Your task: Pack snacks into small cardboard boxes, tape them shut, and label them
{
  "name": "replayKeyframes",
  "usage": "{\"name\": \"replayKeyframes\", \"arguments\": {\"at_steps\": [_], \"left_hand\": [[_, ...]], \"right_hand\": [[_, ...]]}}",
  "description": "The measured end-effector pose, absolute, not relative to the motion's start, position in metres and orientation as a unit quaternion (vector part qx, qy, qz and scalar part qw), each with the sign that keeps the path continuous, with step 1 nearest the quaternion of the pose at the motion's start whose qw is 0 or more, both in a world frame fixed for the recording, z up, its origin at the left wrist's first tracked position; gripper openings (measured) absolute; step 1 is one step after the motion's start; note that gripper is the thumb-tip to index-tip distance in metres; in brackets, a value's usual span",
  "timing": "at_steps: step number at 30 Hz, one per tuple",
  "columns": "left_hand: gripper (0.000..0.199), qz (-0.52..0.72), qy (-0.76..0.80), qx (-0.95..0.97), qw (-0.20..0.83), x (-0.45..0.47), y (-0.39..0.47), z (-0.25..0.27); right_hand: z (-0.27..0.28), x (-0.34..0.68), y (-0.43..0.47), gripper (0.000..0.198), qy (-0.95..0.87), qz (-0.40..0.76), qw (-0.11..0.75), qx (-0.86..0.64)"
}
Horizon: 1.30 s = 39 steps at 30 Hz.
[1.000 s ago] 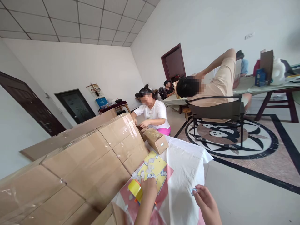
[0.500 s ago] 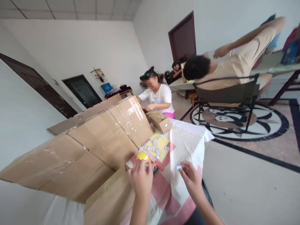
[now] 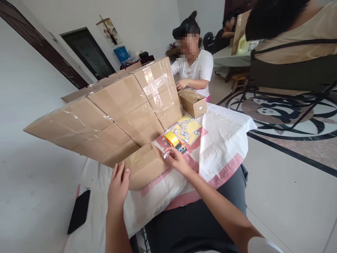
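Note:
My left hand point(image 3: 119, 180) rests against the left end of a closed cardboard box point(image 3: 146, 168), its fingers stretched out and slightly apart. Between the thumb and fingertips of my right hand point(image 3: 176, 159) is a small white sticker point(image 3: 165, 155), held close to the right end of that box. Just beyond, a roll of yellow tape point(image 3: 172, 139) stands beside a dark, colourful packet point(image 3: 181, 148). Behind it lies a yellow sheet point(image 3: 188, 129) scattered with small white and grey pieces.
Taped cardboard boxes point(image 3: 126, 112) form a wall at the left. Another small box point(image 3: 193, 102) with a white label stands near a person in a white shirt point(image 3: 202, 70). A phone-like black object point(image 3: 79, 212) lies at lower left. A chair point(image 3: 286, 77) holds another person.
My view has turned down and closer. My left hand has moved from near the tape onto the box's left end; my right hand has brought the white sticker to its right end.

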<state>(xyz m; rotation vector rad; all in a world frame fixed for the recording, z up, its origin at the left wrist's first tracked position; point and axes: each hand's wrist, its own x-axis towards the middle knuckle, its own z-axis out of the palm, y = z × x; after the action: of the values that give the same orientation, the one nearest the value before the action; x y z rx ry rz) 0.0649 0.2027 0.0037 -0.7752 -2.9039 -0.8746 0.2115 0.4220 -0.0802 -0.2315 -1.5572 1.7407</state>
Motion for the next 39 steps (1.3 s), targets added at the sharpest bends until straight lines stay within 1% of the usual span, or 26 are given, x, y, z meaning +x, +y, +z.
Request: {"name": "replayKeyframes", "arguments": {"at_steps": [3, 6, 9, 11, 17, 23, 25, 27, 29, 32, 36, 39], "left_hand": [[0.065, -0.319, -0.911, -0.260, 0.000, 0.056, 0.189, -0.001], [0.065, -0.338, -0.904, -0.264, -0.003, 0.049, 0.182, -0.004], [0.065, -0.326, -0.907, -0.268, -0.008, 0.047, 0.181, -0.003], [0.065, -0.318, -0.908, -0.273, -0.007, 0.048, 0.183, -0.002], [0.066, -0.276, -0.922, -0.272, -0.006, 0.052, 0.187, 0.001], [0.062, -0.235, -0.936, -0.262, -0.004, 0.059, 0.193, 0.002], [0.060, -0.230, -0.937, -0.262, -0.003, 0.062, 0.195, 0.002], [0.060, -0.223, -0.939, -0.263, -0.006, 0.064, 0.197, 0.002], [0.059, -0.221, -0.939, -0.263, -0.010, 0.066, 0.198, 0.003], [0.061, -0.225, -0.937, -0.267, -0.013, 0.067, 0.198, 0.003], [0.062, -0.229, -0.934, -0.273, -0.010, 0.067, 0.198, 0.002], [0.062, -0.234, -0.931, -0.280, -0.006, 0.068, 0.198, 0.002]], "right_hand": [[-0.083, 0.204, 0.429, 0.021, -0.615, 0.683, 0.381, -0.099], [-0.085, 0.199, 0.432, 0.025, -0.621, 0.702, 0.341, -0.072], [-0.085, 0.196, 0.433, 0.027, -0.619, 0.718, 0.318, -0.032], [-0.083, 0.195, 0.433, 0.026, -0.634, 0.706, 0.316, -0.021], [-0.077, 0.198, 0.435, 0.023, -0.692, 0.653, 0.307, -0.013], [-0.083, 0.199, 0.437, 0.028, -0.701, 0.649, 0.294, -0.013], [-0.088, 0.198, 0.437, 0.028, -0.693, 0.660, 0.289, -0.031], [-0.096, 0.197, 0.437, 0.029, -0.662, 0.695, 0.277, -0.052], [-0.104, 0.196, 0.436, 0.035, -0.613, 0.738, 0.272, -0.081], [-0.113, 0.194, 0.430, 0.041, -0.564, 0.754, 0.306, -0.142], [-0.114, 0.198, 0.410, 0.027, -0.570, 0.723, 0.350, -0.175], [-0.113, 0.200, 0.394, 0.033, -0.562, 0.716, 0.368, -0.189]]}}
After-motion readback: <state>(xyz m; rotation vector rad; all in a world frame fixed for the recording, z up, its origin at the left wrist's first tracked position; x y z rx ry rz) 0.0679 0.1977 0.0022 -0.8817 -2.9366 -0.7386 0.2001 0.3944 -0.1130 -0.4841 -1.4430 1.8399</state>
